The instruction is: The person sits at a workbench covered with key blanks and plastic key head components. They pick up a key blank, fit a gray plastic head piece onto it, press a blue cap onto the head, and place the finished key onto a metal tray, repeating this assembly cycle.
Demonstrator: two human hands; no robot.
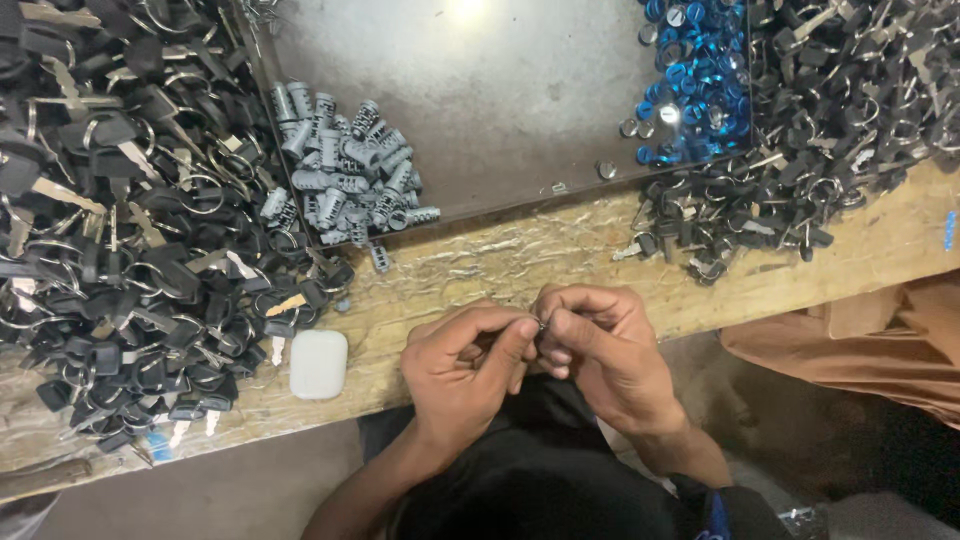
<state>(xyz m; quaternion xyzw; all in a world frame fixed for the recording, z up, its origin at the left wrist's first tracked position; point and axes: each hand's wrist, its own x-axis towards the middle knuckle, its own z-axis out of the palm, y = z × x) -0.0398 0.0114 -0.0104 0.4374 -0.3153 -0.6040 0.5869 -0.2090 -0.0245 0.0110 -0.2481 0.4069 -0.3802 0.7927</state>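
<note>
While pinched between left hand (pixel 462 362) and right hand (pixel 598 345) fingertips at the bench edge (pixel 480 270), small metal part (pixel 541 323) mostly hidden. Risk: slip into lap, off bench; thin grip. Key piles (pixel 130 250) close by, mix-up possible.

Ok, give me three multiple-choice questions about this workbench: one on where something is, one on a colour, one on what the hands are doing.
1. Where does the white case lie?
A. on the metal sheet
B. on the wooden bench beside the big key pile
C. in a hand

2. What colour are the round caps at top right?
A. blue
B. red
C. green

3. How are the left hand and right hand?
A. apart, flat
B. together, fingers pinching a small metal part
C. both empty at the sides

Answers: B, it rests on wood by the keys; A, shiny blue; B, fingertips meet.
</note>
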